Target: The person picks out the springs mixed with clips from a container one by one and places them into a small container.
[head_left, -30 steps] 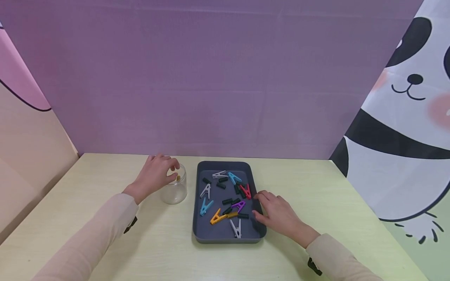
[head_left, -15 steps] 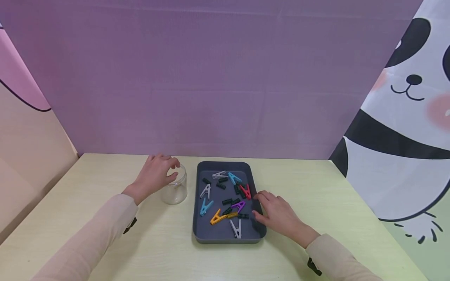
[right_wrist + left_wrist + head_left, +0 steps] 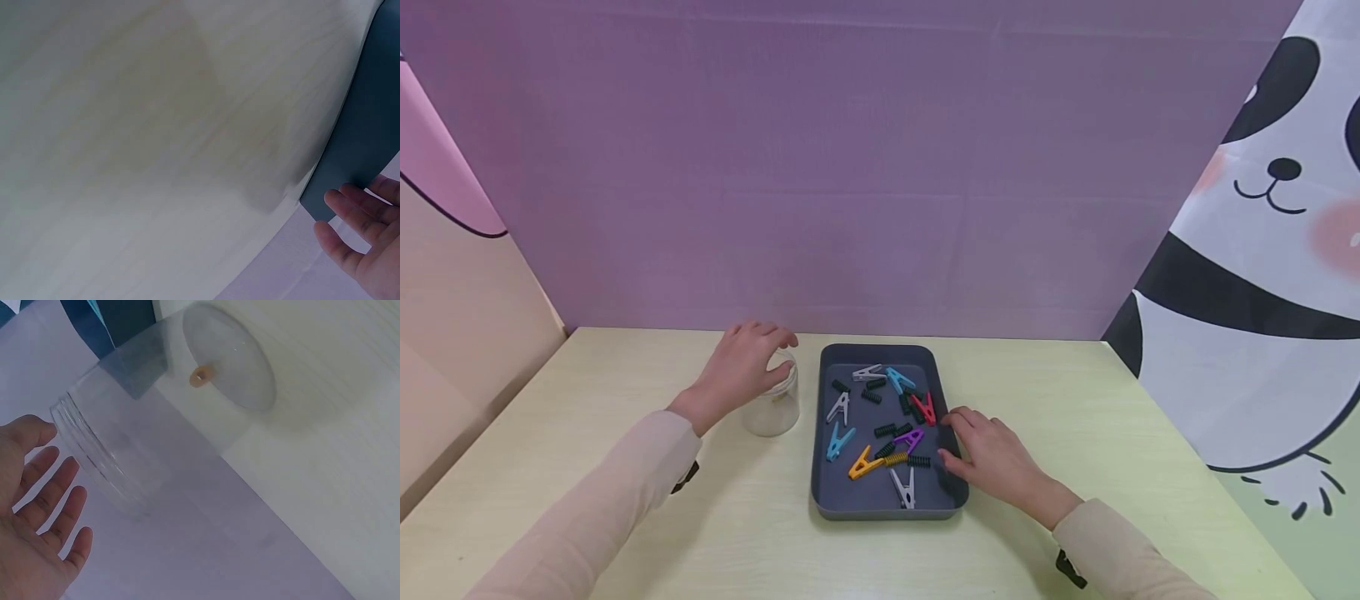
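Note:
My left hand (image 3: 741,371) is over the mouth of a clear jar (image 3: 772,414), fingers spread and holding nothing. In the left wrist view, a small orange-yellow tubular piece (image 3: 200,376) lies at the bottom of the jar. My right hand (image 3: 996,462) rests at the right rim of a dark grey tray (image 3: 887,513), fingers relaxed. Inside the tray are several loose clips, among them an orange clip (image 3: 865,463), a red clip (image 3: 925,408) and a purple clip (image 3: 910,440). Several dark green coils (image 3: 884,431) and one yellow coil (image 3: 896,459) lie among them.
Jar and tray stand on a pale wooden table (image 3: 1037,400), the jar left of the tray with a small gap between. Behind the table hangs a purple cloth (image 3: 865,183). A panda-print sheet (image 3: 1277,250) covers the right side.
A small yellow piece showed by my left fingertips at the jar's mouth; now it lies inside. The left hand has shifted slightly right and its fingers have spread. My right hand keeps its place.

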Motion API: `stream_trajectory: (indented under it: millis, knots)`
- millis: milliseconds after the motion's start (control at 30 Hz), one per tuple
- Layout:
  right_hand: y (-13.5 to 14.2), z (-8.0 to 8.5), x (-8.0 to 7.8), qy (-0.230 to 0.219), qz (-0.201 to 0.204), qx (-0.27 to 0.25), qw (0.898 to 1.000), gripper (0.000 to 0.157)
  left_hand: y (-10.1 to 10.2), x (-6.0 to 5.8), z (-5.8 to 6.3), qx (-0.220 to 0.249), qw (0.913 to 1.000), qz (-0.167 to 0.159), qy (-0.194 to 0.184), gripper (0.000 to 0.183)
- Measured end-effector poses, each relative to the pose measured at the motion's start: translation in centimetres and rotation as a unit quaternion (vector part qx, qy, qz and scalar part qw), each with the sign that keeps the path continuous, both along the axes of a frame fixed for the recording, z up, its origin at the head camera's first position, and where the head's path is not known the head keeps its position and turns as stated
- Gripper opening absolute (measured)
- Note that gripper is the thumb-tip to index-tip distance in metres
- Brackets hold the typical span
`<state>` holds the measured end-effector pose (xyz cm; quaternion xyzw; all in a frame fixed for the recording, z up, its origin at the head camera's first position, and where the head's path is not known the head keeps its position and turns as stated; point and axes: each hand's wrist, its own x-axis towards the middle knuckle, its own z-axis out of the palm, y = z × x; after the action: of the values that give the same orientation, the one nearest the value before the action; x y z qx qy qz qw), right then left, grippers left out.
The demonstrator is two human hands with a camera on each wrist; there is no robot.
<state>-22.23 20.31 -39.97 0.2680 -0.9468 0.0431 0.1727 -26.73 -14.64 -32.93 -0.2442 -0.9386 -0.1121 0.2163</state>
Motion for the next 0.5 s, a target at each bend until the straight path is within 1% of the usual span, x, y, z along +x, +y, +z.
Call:
stream_trajectory:
  millis: [333,500]
  knots:
    - [0.0,0.2,0.1,-0.009,-0.001,0.0,1.0,0.039,1.8,0.3,-0.5,-0.024,0.9996,-0.014,0.0,0.025]
    - [0.0,0.2,0.1,-0.007,-0.001,0.0,1.0,0.039,2.9,0.6,-0.8,-0.034,0.9992,-0.022,-0.008,0.024]
